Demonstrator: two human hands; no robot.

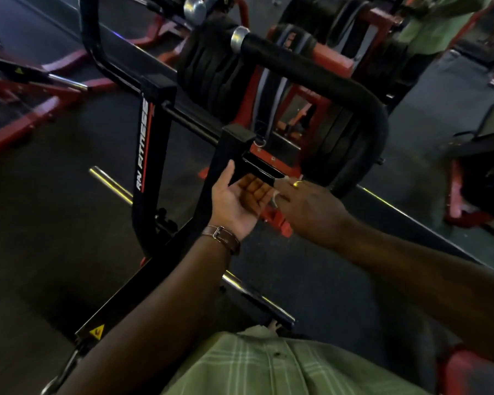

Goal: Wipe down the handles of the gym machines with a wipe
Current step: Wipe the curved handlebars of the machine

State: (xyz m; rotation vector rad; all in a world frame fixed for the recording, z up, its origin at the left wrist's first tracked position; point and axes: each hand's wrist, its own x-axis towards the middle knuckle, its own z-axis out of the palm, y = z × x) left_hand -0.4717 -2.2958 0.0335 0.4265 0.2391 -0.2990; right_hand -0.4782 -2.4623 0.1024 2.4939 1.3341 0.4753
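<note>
A black gym machine frame (151,143) stands ahead of me, with a thick black padded handle (311,72) curving from a silver end cap round to the right. My left hand (237,198) is palm up with fingers apart, thumb against the black upright post (226,155), under a short flat black bracket (264,171). My right hand (308,203) reaches in from the right, fingers closed on a small white wipe (277,195) that peeks out beside the bracket and my left fingertips. Most of the wipe is hidden by my right hand.
Black weight plates (211,69) hang on red racks (271,115) behind the handle. More red machine frames (26,121) lie to the left. Chrome bars (111,183) run along the dark floor. A person in a green shirt (439,21) stands at the far right.
</note>
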